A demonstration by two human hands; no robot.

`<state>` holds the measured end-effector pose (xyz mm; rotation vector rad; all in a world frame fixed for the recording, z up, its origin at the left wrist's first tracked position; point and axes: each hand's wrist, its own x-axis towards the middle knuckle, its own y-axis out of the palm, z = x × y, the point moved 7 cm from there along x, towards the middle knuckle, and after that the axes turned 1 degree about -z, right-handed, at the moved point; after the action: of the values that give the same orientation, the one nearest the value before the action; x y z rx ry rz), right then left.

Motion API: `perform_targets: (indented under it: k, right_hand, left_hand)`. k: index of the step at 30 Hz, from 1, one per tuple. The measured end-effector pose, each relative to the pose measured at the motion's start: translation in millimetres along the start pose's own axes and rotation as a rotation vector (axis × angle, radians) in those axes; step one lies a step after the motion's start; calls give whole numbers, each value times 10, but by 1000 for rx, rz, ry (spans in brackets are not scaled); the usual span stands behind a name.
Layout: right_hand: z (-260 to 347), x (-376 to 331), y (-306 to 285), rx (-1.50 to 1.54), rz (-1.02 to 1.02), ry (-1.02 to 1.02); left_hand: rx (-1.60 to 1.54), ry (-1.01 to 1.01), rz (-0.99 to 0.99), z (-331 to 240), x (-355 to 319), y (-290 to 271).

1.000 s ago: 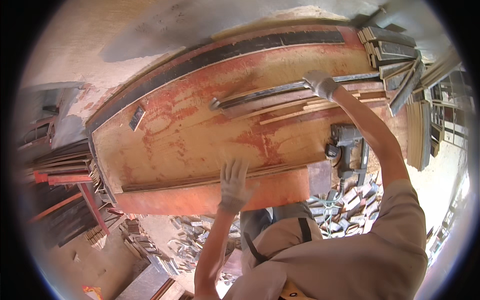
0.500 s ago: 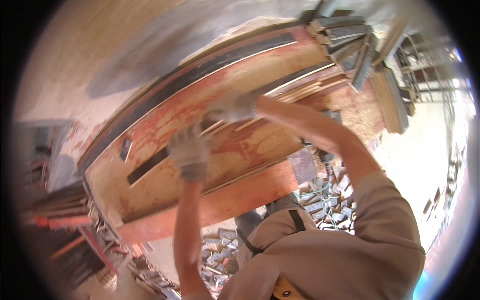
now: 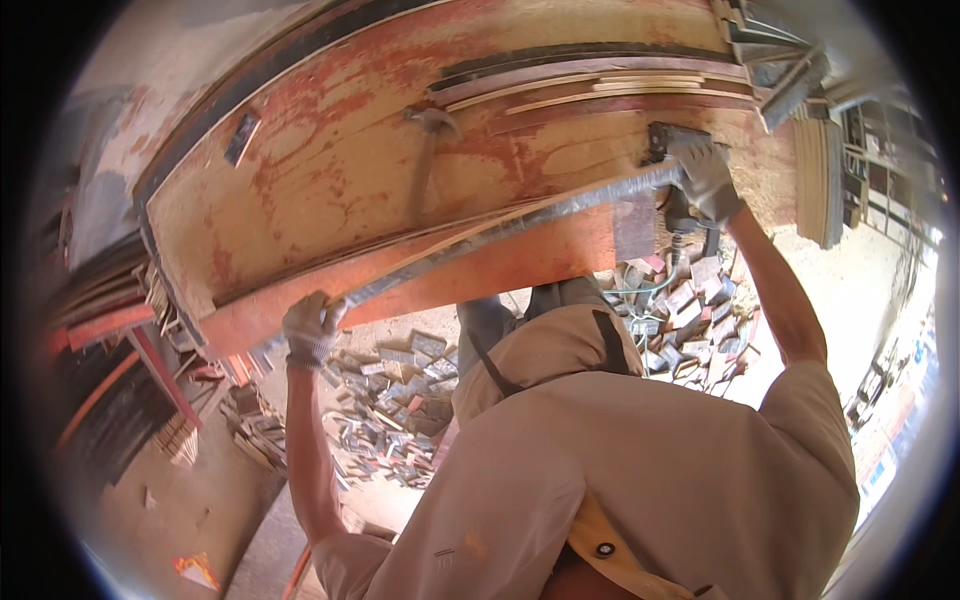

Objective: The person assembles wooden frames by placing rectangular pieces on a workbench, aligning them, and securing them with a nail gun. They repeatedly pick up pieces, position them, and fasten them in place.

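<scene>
A long narrow wooden strip (image 3: 520,222) with a greyish face slants across the near edge of the workbench, its right end farther from me. My left hand (image 3: 312,328), in a pale work glove, is closed round it close to its left end. My right hand (image 3: 704,180), gloved too, is closed at its right end, beside a dark power tool (image 3: 682,140) that it partly hides. A claw hammer (image 3: 422,165) lies on the bench beyond the strip, its head away from me.
The workbench (image 3: 300,200) has a red-stained wooden top. More strips (image 3: 610,85) lie stacked along its far side, and a small dark block (image 3: 241,138) at its left. Boards (image 3: 818,180) stand at the right. Offcuts (image 3: 395,390) litter the floor, with a thin hose (image 3: 650,290) among them.
My hands have moved from the middle of the bench and spread wide apart. The long strip is now at the near edge, and the hammer shows on the bench. The view has shifted.
</scene>
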<state>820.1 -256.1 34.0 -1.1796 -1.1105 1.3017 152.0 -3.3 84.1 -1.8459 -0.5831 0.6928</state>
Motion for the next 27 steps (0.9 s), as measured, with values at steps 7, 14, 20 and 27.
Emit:
perform_targets:
  k: [7,14,20,27]
  right_hand:
    - [1388,109,567,211,131,-3]
    - [1432,-2,877,49,210,107]
    - [1721,147,1059,-27,183,19]
    - [705,-44,1091,46,581,524]
  left_hand:
    - [80,50,-126,-512,456,625]
    - [-4,24,-16,-452,635,1317]
    - [59,-63,-40,-23,463,1212]
    - [92,-140,78,111,485,1226]
